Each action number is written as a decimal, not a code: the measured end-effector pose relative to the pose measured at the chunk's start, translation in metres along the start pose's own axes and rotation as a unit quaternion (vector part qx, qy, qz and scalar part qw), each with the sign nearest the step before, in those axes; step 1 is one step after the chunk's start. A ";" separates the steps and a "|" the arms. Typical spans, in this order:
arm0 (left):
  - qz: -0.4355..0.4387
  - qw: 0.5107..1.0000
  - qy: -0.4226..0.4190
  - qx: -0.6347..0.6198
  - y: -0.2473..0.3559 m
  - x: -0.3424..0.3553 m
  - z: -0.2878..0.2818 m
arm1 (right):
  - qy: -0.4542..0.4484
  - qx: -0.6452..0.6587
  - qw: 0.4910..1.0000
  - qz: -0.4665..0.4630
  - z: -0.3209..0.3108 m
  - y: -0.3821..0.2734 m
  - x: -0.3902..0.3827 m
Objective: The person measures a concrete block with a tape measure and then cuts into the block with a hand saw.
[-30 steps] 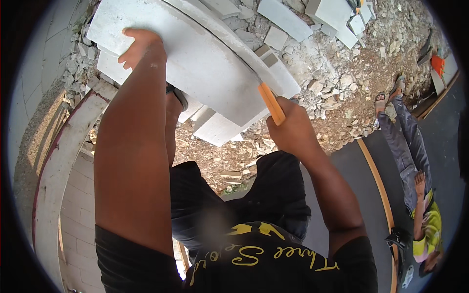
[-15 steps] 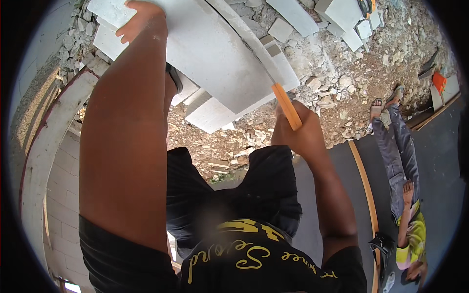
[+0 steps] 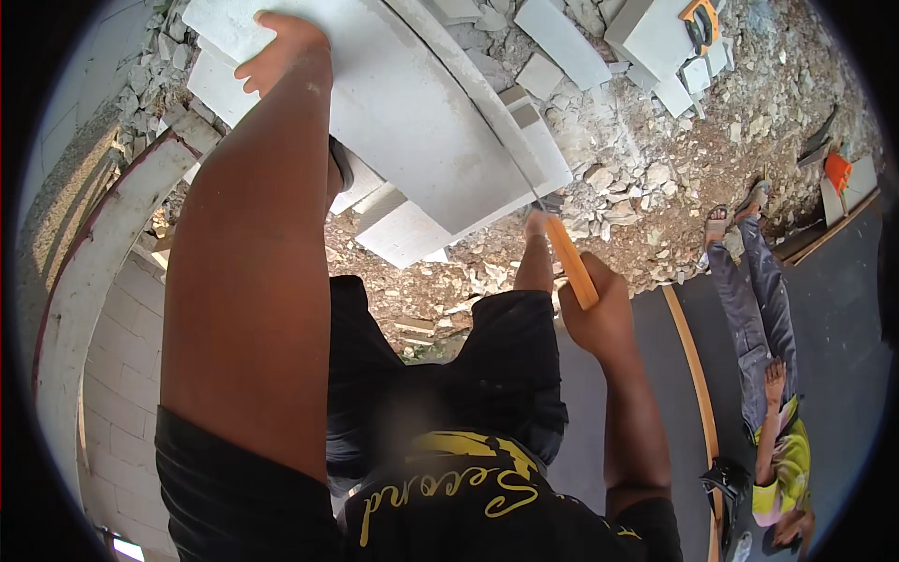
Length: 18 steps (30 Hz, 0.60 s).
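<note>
A large pale grey lightweight concrete block (image 3: 403,112) lies in front of me at the top of the view. A long cut runs along it, leaving a narrow strip on the far side. My left hand (image 3: 295,49) presses flat on the block's left part, thumb and fingers spread. In my right hand (image 3: 599,304), closed fingers grip the orange handle of a handsaw (image 3: 567,253). The handle points toward the cut's near right end, where a bit of thin blade shows; the rest of the blade is hidden in the cut. Under the block sits another pale block (image 3: 403,229).
Offcuts and a slab (image 3: 562,42) lie beyond, with a second saw (image 3: 702,26) on a block. Rubble (image 3: 637,187) covers the ground. At right another person (image 3: 773,328) stands beside a wooden strip (image 3: 693,365). An orange-topped tool (image 3: 838,170) lies far right.
My right hand has drawn the saw back toward me, and a piece of blade now shows past the block's edge. My left hand stays on the block.
</note>
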<state>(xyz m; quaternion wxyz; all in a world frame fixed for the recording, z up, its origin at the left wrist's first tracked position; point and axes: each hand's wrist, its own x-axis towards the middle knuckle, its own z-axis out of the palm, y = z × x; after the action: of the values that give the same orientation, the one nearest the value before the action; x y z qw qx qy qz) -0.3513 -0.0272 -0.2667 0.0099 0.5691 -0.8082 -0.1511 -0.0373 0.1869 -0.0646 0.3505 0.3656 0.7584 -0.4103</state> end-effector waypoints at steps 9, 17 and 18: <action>-0.001 1.000 -0.011 0.003 0.005 -0.011 -0.001 | -0.025 0.016 0.999 0.021 -0.006 -0.009 0.010; -0.007 1.000 -0.003 -0.001 0.005 -0.004 -0.013 | -0.037 -0.014 0.996 0.082 -0.052 0.006 -0.120; -0.007 1.000 -0.003 -0.001 0.007 -0.003 -0.012 | -0.042 -0.032 0.995 0.088 -0.060 0.000 -0.128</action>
<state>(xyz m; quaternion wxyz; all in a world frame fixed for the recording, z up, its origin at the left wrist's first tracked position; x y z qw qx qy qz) -0.3545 -0.0249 -0.2532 0.0068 0.5740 -0.8044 -0.1533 0.0114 0.2056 0.0673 0.4283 0.4024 0.7203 -0.3685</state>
